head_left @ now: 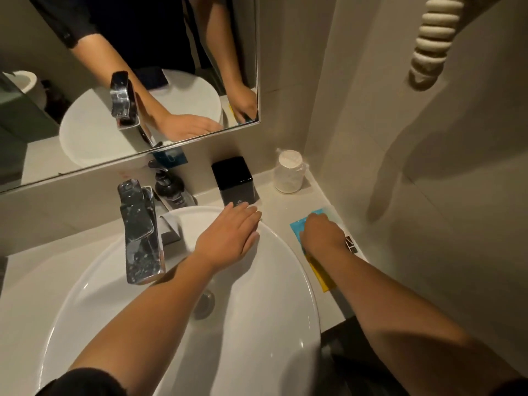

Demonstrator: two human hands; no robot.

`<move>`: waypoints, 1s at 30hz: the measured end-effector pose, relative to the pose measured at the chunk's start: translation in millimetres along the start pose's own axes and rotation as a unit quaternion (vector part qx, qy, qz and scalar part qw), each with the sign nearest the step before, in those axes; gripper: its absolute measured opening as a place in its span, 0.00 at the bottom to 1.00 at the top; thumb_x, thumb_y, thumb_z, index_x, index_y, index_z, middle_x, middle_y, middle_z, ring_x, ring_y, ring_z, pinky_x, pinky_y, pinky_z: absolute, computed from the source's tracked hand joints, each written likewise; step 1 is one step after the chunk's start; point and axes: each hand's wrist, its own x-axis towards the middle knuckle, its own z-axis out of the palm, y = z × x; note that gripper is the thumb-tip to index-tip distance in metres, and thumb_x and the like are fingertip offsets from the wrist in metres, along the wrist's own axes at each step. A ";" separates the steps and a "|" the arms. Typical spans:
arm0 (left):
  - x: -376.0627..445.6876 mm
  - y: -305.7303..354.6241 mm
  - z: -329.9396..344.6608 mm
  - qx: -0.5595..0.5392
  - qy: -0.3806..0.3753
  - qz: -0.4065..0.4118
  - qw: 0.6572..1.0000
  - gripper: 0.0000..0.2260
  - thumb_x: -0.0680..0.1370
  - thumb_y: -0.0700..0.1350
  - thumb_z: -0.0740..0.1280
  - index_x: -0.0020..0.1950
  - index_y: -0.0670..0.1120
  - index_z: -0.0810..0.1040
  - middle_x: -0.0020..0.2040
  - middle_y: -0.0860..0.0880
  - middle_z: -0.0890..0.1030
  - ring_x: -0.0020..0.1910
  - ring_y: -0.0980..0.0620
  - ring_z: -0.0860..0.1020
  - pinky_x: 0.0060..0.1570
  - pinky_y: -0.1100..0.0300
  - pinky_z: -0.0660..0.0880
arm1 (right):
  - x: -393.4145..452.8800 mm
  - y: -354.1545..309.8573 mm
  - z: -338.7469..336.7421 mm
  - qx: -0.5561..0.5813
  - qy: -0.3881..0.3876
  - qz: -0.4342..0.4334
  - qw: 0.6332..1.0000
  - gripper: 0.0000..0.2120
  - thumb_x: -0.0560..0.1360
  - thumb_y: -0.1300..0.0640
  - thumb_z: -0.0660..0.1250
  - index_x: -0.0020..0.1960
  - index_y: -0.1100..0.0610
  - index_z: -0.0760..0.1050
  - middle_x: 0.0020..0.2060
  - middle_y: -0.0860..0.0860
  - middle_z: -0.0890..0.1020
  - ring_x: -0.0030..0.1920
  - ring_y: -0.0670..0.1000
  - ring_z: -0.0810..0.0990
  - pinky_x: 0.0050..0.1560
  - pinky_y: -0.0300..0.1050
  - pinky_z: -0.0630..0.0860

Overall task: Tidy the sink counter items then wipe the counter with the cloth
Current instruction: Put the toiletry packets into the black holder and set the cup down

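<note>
My left hand (228,234) lies flat with fingers together on the far rim of the white basin (274,264), its fingertips close to a black square box (235,180). My right hand (323,234) presses down on a blue packet (320,214) on the beige counter (274,204), right of the basin. A yellow cloth (321,277) shows under my right wrist. A small card with black marks (351,244) peeks out beside that hand. Whether the fingers grip the packet is hidden.
A chrome tap (140,227) stands at the basin's left rear, with a dark pump bottle (170,185) behind it. A white wrapped cup (289,171) sits in the counter's back right corner. A mirror (128,81) hangs above; a coiled cord (431,44) hangs on the right wall.
</note>
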 end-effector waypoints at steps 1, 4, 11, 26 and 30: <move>-0.2 -0.8 -0.2 -0.004 0.001 0.001 1.000 0.21 0.82 0.53 0.52 0.69 0.44 0.69 0.68 0.43 0.73 0.70 0.41 0.67 0.71 0.45 0.57 | 2.8 -1.7 0.1 0.029 -0.012 0.006 0.999 0.15 0.76 0.58 0.66 0.61 0.60 0.70 0.58 0.59 0.77 0.56 0.59 0.79 0.53 0.52 0.77; -0.2 -1.4 0.4 -0.009 0.001 -0.004 1.000 0.21 0.82 0.53 0.51 0.70 0.44 0.68 0.69 0.44 0.72 0.71 0.43 0.66 0.72 0.46 0.55 | 5.0 -1.5 -13.6 0.153 -0.048 0.014 0.987 0.17 0.75 0.56 0.67 0.62 0.60 0.71 0.58 0.59 0.79 0.56 0.59 0.79 0.53 0.51 0.78; 0.2 0.1 -0.4 -0.029 0.015 -0.006 0.999 0.21 0.81 0.53 0.50 0.68 0.44 0.70 0.66 0.44 0.74 0.69 0.42 0.68 0.71 0.46 0.57 | -38.8 42.7 -29.3 0.274 -0.080 0.003 0.958 0.08 0.74 0.53 0.70 0.47 0.56 0.73 0.50 0.52 0.79 0.50 0.54 0.81 0.51 0.51 0.81; 1.4 0.7 2.0 -0.042 0.021 -0.023 0.999 0.21 0.81 0.53 0.49 0.68 0.46 0.70 0.67 0.45 0.74 0.70 0.44 0.66 0.72 0.47 0.55 | -49.7 52.3 4.7 0.222 -0.119 0.024 0.967 0.05 0.75 0.56 0.67 0.44 0.58 0.74 0.48 0.58 0.81 0.46 0.54 0.82 0.47 0.51 0.81; 1.0 1.9 0.5 -0.043 0.027 -0.024 0.998 0.20 0.81 0.52 0.51 0.68 0.45 0.70 0.67 0.45 0.74 0.70 0.44 0.67 0.72 0.48 0.55 | -53.8 49.6 -15.0 0.376 -0.150 0.055 0.913 0.03 0.75 0.61 0.68 0.45 0.59 0.74 0.48 0.56 0.80 0.46 0.52 0.82 0.38 0.43 0.80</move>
